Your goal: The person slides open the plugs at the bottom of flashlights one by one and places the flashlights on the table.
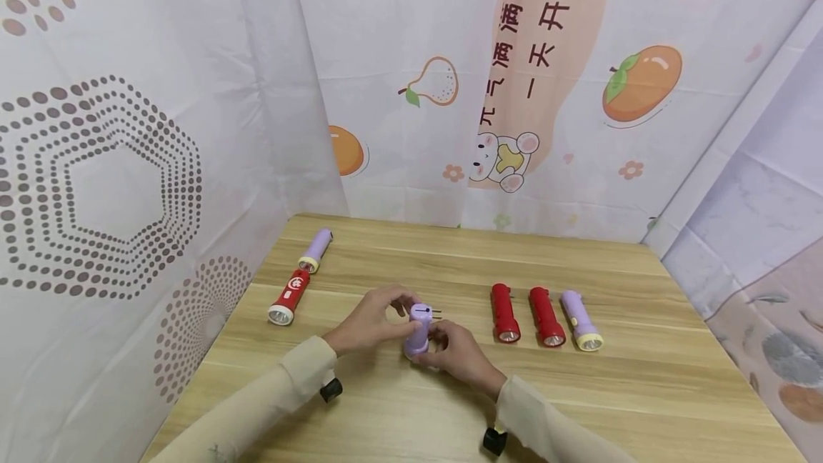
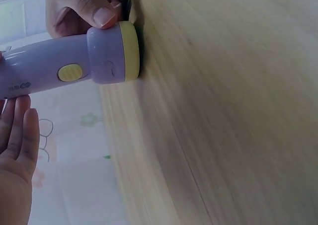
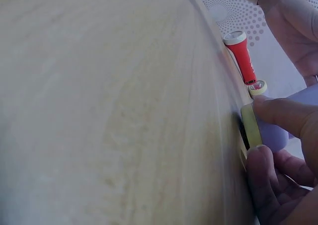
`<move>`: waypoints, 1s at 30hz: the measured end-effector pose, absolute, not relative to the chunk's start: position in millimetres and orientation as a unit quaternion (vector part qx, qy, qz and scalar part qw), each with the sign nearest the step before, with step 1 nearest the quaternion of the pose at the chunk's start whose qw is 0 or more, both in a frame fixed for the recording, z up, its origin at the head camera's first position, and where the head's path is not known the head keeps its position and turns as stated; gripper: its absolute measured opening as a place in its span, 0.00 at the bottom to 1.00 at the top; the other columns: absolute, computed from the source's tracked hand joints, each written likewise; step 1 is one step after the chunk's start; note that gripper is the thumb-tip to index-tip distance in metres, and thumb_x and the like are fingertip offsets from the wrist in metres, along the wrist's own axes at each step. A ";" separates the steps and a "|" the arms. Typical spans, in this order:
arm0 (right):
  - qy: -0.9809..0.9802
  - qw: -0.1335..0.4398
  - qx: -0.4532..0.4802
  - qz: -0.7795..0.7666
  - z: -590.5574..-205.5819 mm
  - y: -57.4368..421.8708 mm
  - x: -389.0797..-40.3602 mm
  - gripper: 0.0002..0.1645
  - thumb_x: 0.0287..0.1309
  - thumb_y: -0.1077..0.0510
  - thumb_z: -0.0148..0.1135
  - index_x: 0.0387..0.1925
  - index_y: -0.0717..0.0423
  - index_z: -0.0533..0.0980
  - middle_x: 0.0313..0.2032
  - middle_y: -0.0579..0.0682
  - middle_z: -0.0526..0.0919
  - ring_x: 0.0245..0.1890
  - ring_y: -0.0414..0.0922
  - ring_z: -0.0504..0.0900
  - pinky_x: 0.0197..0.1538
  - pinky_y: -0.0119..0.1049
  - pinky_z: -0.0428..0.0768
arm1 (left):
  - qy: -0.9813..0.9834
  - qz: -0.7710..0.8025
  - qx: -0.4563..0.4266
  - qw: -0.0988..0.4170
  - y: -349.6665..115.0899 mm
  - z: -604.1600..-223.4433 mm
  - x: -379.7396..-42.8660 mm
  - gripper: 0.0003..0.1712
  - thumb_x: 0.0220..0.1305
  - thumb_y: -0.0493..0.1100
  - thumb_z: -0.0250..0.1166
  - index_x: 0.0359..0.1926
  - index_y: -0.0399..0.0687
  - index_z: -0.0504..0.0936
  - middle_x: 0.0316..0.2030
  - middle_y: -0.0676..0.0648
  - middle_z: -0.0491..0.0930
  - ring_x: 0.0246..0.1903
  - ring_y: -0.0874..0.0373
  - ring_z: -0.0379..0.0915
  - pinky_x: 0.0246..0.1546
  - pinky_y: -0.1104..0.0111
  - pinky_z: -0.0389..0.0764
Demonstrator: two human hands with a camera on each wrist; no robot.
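A purple flashlight [image 1: 418, 332] with a yellow lens ring stands nearly upright in front of me, lens end down, close over the table. Two thin metal prongs [image 1: 437, 314] stick out to the right near its tail. My left hand [image 1: 374, 320] holds the upper body between thumb and fingers. Lower down, my right hand [image 1: 459, 356] grips the wide head, its thumb on the purple collar beside the yellow ring [image 3: 251, 126]. A yellow slide switch [image 2: 70, 72] shows on the body in the left wrist view. The lens face is hidden.
On the left of the wooden table [image 1: 360, 413] lie a red flashlight [image 1: 292, 295] with a white ring and a purple one [image 1: 316, 250], end to end. To the right, two red flashlights [image 1: 504, 313] and another purple one [image 1: 581, 320] lie side by side. Printed curtains [image 1: 398, 191] border the table.
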State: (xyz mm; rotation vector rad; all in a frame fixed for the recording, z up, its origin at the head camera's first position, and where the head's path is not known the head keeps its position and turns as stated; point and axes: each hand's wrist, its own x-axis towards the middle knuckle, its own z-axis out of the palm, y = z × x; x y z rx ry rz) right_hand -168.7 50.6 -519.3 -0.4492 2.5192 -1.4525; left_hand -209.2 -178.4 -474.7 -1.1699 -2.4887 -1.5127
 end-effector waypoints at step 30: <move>0.853 0.054 -0.028 -0.519 -511.1 77.4 -161.7 0.28 0.57 0.46 0.78 0.52 0.61 0.82 0.43 0.50 0.86 0.41 0.45 0.81 0.38 0.34 0.79 | -0.790 -0.570 -0.203 -0.101 -121.1 -485.6 -265.8 0.18 0.66 0.54 0.72 0.52 0.51 0.86 0.45 0.52 0.84 0.46 0.55 0.79 0.48 0.61 0.83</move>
